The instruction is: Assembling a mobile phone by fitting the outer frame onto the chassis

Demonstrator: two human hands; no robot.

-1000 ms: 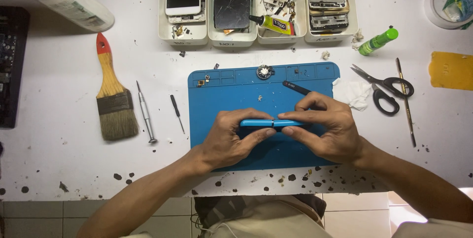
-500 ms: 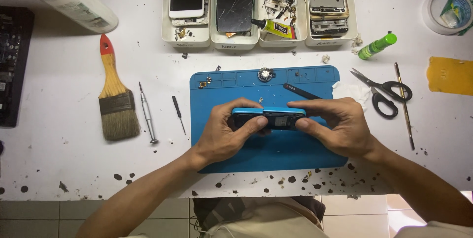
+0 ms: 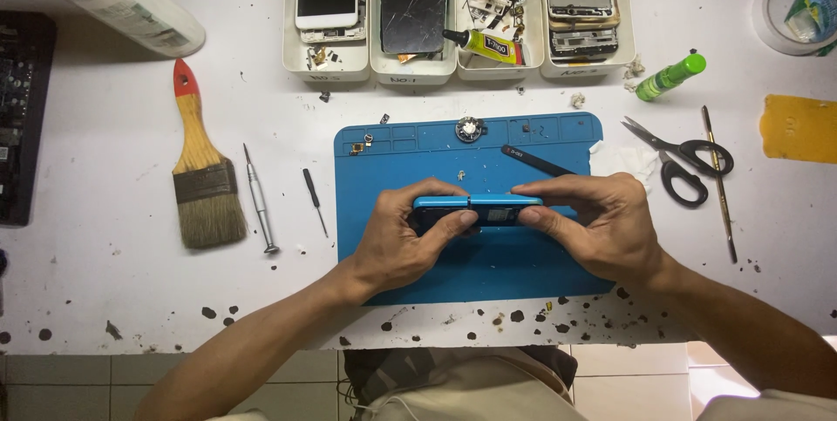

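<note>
One view only, taken from a head-worn camera looking almost straight down on a white table [image 3: 105, 299]. The frame is centred on a blue mat [image 3: 488, 273]. Trays [image 3: 327, 68] are seen along the far edge, the table's near edge and tiled floor along the bottom. The work is viewed from close, at arm's reach. No second view is given.

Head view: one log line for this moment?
left hand: grips blue phone | right hand: grips same phone | phone: edge-up over blue mat
</note>
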